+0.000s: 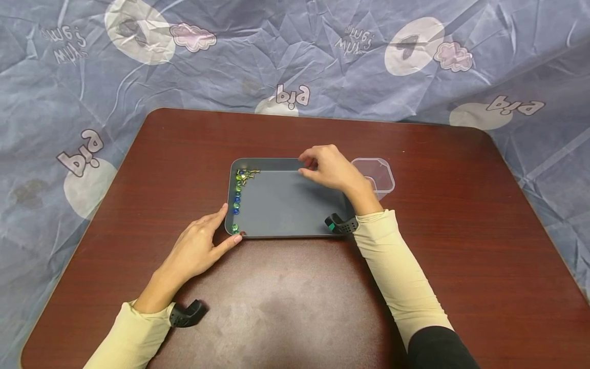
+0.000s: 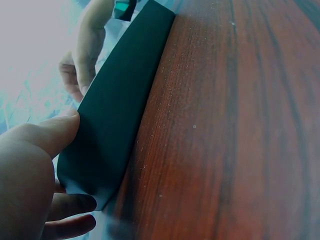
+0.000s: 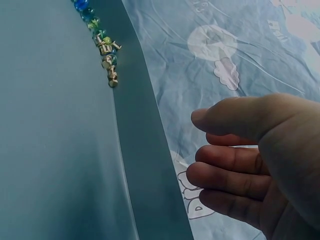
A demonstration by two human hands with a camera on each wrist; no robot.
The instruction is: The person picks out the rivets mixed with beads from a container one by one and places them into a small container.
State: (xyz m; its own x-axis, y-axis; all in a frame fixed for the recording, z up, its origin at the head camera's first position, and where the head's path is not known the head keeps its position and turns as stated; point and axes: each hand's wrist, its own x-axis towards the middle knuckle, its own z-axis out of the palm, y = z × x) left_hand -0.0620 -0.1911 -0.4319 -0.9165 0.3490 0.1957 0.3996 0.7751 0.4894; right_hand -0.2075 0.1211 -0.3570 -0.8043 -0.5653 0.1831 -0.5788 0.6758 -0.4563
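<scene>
A grey rectangular tray (image 1: 286, 205) sits on the table. Along its left wall runs a line of blue and green glass marbles (image 1: 237, 199), one green marble lying apart at the near left corner. Small gold-coloured pins (image 1: 249, 175) with wide heads are heaped among marbles in the far left corner. My left hand (image 1: 193, 248) is at the near left corner, thumb against the near rim and fingers stretched along the left side. Over the far rim, right of the middle, hovers my right hand (image 1: 329, 169), its fingers loosely bent with nothing in them (image 3: 235, 165).
A clear plastic container (image 1: 386, 171) stands just beyond the tray's right side, partly behind my right wrist. The reddish-brown table (image 1: 461, 230) has rounded far corners. Behind it hangs a wrinkled blue printed cloth (image 1: 313, 56). Both wrists wear black straps (image 1: 186, 315).
</scene>
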